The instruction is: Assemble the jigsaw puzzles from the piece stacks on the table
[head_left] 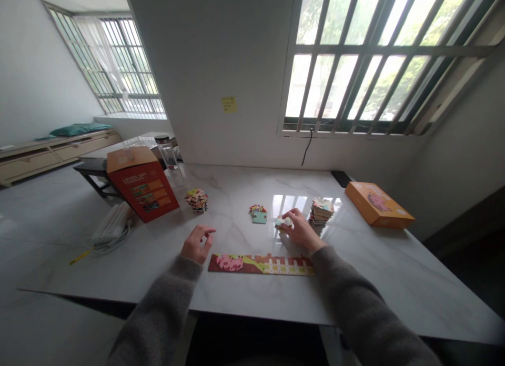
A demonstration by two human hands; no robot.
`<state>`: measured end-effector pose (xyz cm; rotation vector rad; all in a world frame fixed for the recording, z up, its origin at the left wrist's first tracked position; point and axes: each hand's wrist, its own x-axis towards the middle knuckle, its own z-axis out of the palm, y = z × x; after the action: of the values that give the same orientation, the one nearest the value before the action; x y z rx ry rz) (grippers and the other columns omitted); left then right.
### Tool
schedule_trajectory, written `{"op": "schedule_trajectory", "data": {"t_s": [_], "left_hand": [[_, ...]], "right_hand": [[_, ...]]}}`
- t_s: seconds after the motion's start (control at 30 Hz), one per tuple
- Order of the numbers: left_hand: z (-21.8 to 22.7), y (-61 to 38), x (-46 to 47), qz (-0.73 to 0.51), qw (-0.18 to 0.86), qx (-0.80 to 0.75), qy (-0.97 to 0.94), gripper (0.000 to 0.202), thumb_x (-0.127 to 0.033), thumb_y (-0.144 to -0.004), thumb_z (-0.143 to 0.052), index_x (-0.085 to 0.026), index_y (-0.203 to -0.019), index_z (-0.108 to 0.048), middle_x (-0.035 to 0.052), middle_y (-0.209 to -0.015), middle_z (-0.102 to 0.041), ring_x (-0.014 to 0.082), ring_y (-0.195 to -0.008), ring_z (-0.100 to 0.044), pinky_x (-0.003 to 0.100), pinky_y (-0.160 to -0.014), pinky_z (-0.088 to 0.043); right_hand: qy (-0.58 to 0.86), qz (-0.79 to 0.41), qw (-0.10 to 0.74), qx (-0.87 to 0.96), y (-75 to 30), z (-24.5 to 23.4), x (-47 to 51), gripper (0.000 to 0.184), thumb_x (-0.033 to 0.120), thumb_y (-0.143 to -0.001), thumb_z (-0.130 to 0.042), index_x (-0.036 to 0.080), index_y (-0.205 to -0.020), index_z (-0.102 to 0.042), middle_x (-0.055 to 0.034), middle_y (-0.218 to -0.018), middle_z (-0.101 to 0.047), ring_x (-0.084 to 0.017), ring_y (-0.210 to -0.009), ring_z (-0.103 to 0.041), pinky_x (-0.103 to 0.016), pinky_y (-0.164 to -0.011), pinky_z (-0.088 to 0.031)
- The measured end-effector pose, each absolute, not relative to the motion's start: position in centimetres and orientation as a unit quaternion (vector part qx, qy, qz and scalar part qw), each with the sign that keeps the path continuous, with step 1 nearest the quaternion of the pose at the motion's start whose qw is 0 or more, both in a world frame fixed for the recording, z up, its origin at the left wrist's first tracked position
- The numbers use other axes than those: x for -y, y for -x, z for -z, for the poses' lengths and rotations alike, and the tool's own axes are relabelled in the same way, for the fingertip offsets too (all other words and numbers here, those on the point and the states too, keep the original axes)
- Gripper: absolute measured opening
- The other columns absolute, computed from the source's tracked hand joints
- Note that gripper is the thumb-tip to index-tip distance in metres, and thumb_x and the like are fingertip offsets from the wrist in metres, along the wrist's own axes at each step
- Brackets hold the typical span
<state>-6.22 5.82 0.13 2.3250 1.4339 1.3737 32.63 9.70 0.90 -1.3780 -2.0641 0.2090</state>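
My right hand (300, 229) reaches over the table with its thumb and fingers closed on a pale puzzle piece (281, 224); whether more pieces lie under it is hard to see. Left of that lies a small pile of puzzle pieces (259, 217), a light green one in front. My left hand (198, 243) hovers near the left end of a joined puzzle strip (248, 264), fingers loosely bent, thumb apart, nothing in it. The strip shows a pink animal and a pale fence; my right sleeve covers its right end.
Stacks of puzzle pieces stand at the left (197, 200) and right (321, 212). Farther left are a red puzzle box (148, 190), a glass bottle (168, 154) and a white power strip (112, 229) with its cable. An orange box (376, 204) and a black phone (341, 178) lie at the right.
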Motion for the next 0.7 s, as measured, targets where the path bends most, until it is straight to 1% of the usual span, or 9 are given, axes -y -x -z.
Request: {"op": "schedule_trajectory", "data": {"t_s": [0.07,0.1,0.2,0.3,0.37,0.43,0.53,0.6,0.7], "left_hand": [[-0.1,6.2,-5.9,-0.446,0.043,-0.464,-0.764,0.018,-0.021,-0.090,-0.050,-0.018,-0.097,-0.066,0.0062,-0.094,-0.065,0.0166,-0.078,-0.062,0.027,-0.064,-0.048],[-0.1,6.2,-5.8,-0.444,0.044,-0.461,-0.767,0.018,-0.021,-0.091,-0.049,-0.018,-0.096,-0.066,0.0061,-0.094,-0.065,0.0165,-0.078,-0.061,0.027,-0.064,-0.047],[-0.1,6.0,-5.7,-0.443,0.049,-0.460,-0.768,0.018,-0.021,-0.091,-0.049,-0.018,-0.095,-0.066,0.0059,-0.093,-0.064,0.0163,-0.077,-0.061,0.027,-0.064,-0.047],[-0.2,5.9,-5.6,-0.445,0.052,-0.464,-0.764,0.019,-0.020,-0.092,-0.048,-0.018,-0.094,-0.066,0.0057,-0.092,-0.064,0.0161,-0.076,-0.060,0.027,-0.063,-0.046],[-0.1,6.0,-5.6,-0.442,0.052,-0.463,-0.767,0.018,-0.019,-0.091,-0.048,-0.017,-0.095,-0.066,0.0058,-0.092,-0.064,0.0159,-0.076,-0.060,0.027,-0.063,-0.046],[-0.1,6.0,-5.6,-0.436,0.052,-0.461,-0.771,0.018,-0.019,-0.091,-0.049,-0.017,-0.095,-0.066,0.0058,-0.092,-0.065,0.0157,-0.075,-0.060,0.027,-0.063,-0.047],[-0.1,6.1,-5.6,-0.433,0.053,-0.460,-0.773,0.018,-0.018,-0.091,-0.049,-0.017,-0.095,-0.067,0.0058,-0.092,-0.065,0.0158,-0.075,-0.060,0.027,-0.063,-0.047],[-0.1,6.0,-5.6,-0.434,0.054,-0.459,-0.773,0.018,-0.018,-0.091,-0.049,-0.017,-0.095,-0.067,0.0056,-0.091,-0.064,0.0160,-0.075,-0.061,0.027,-0.063,-0.047],[-0.1,5.9,-5.6,-0.431,0.055,-0.456,-0.776,0.018,-0.017,-0.091,-0.049,-0.017,-0.094,-0.066,0.0053,-0.091,-0.064,0.0161,-0.076,-0.061,0.027,-0.063,-0.047]], "right_hand": [[0.514,-0.050,0.325,0.792,-31.5,-1.4,-9.9,0.012,0.016,-0.091,-0.060,0.019,-0.102,-0.063,-0.0081,-0.106,-0.057,-0.021,-0.097,-0.058,-0.036,-0.090,-0.049],[0.505,-0.042,0.316,0.802,-30.8,-1.6,-10.1,0.014,0.015,-0.091,-0.058,0.019,-0.103,-0.064,-0.0080,-0.105,-0.058,-0.022,-0.100,-0.057,-0.036,-0.091,-0.049],[0.475,-0.024,0.251,0.843,-28.2,-2.3,-10.6,0.021,0.017,-0.092,-0.060,0.020,-0.112,-0.063,-0.0087,-0.109,-0.062,-0.024,-0.104,-0.054,-0.037,-0.092,-0.048],[0.485,0.017,0.181,0.855,-26.1,-2.8,-11.4,0.035,0.021,-0.090,-0.064,0.020,-0.125,-0.059,-0.0117,-0.119,-0.060,-0.027,-0.111,-0.051,-0.038,-0.094,-0.046],[0.503,0.033,0.144,0.852,-25.2,-3.1,-12.0,0.045,0.024,-0.088,-0.068,0.019,-0.132,-0.056,-0.0135,-0.120,-0.059,-0.029,-0.112,-0.050,-0.038,-0.094,-0.045],[0.511,0.038,0.127,0.849,-24.7,-3.4,-12.4,0.054,0.026,-0.086,-0.071,0.018,-0.137,-0.053,-0.0147,-0.117,-0.059,-0.030,-0.110,-0.051,-0.038,-0.094,-0.043],[0.507,0.054,0.128,0.851,-24.8,-4.0,-12.4,0.066,0.030,-0.083,-0.074,0.019,-0.143,-0.049,-0.0151,-0.116,-0.059,-0.031,-0.109,-0.050,-0.040,-0.094,-0.041],[0.515,0.060,0.142,0.843,-25.5,-4.5,-12.0,0.065,0.032,-0.083,-0.073,0.019,-0.143,-0.049,-0.0148,-0.117,-0.059,-0.031,-0.109,-0.051,-0.039,-0.095,-0.040],[0.556,0.043,0.170,0.812,-27.6,-5.0,-11.4,0.053,0.036,-0.087,-0.068,0.018,-0.135,-0.057,-0.0139,-0.116,-0.060,-0.029,-0.107,-0.052,-0.037,-0.092,-0.040]]}}
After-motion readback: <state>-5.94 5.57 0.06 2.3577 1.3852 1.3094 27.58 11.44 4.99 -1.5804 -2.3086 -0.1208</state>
